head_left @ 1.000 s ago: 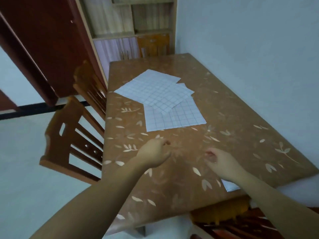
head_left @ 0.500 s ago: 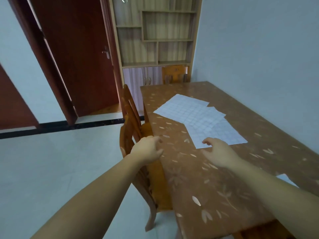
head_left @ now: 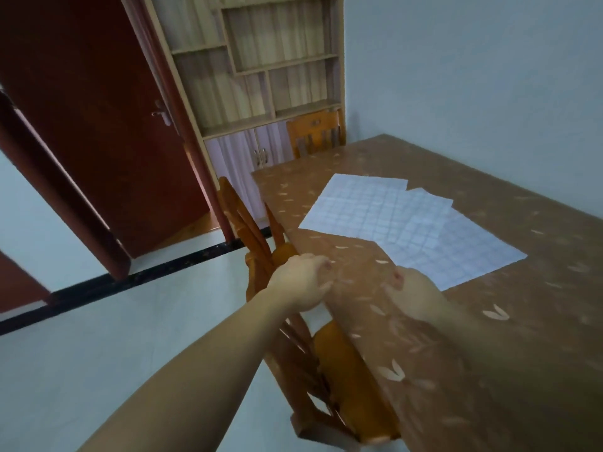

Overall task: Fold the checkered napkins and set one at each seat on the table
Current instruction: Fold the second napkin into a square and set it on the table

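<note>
Brown table [head_left: 489, 337] with a pale leaf pattern now runs along our right instead of lying square ahead: over the last second we have stepped around from its end to its long side, and a folded white piece that lay at the near edge by our right wrist has dropped out of view. We judge one seat already served and the walk a move toward the unfolded napkins [head_left: 408, 223] for the next fold.

Our left hand [head_left: 303, 282] hovers over the table edge, fingers loosely curled, holding nothing. Our right hand [head_left: 414, 295] hangs just short of the nearest napkin corner, fingers bent and partly open, also empty; the blur leaves us unable to say whether its fingertips touch the tabletop.

We count three napkins, flat and overlapping in a fan near the middle of the table, none folded. We count three chairs: two pushed in side by side along this edge, the nearer [head_left: 326, 370] below our left arm, the other [head_left: 241, 216] beyond it, and one [head_left: 315, 132] at the far end by the shelving [head_left: 261, 60].
</note>
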Tool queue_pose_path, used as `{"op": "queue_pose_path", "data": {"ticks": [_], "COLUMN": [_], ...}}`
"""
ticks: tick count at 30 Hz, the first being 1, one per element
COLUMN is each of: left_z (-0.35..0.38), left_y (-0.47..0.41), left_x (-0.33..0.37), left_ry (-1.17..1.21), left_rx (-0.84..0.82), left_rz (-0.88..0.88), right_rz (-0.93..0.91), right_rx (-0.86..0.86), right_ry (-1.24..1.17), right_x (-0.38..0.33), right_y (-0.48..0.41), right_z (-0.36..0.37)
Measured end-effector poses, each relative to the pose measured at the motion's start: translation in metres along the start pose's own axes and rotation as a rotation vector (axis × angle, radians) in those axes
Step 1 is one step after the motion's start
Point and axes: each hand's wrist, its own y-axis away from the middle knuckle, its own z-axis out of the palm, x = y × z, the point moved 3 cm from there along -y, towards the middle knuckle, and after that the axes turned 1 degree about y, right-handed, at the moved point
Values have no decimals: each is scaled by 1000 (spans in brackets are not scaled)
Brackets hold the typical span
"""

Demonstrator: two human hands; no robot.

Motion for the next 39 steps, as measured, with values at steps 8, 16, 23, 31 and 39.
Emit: {"op": "queue_pose_path", "data": {"ticks": [8,16,23,31,39], "left_z": [-18,-27,-48,-17,53], "left_y": [-87,-156,-234,-323,-426], "left_x": [-20,-101,-202,-226,-232], "left_ry": [-5,-72,-10,31,-75], "left_rx": [-68,-167,-217,-298,-418], "left_rz": [187,337,364,413,403], "right_rz": [260,411,427,521,631], "right_rx": [114,175,219,235,138], "right_ry": [27,17,45,58,-43], "right_x": [-4,-49,-121,-102,-36], "right_y": [-49,-111,-180,-241,-336], "right_z": [-1,38,86,108,139]}}
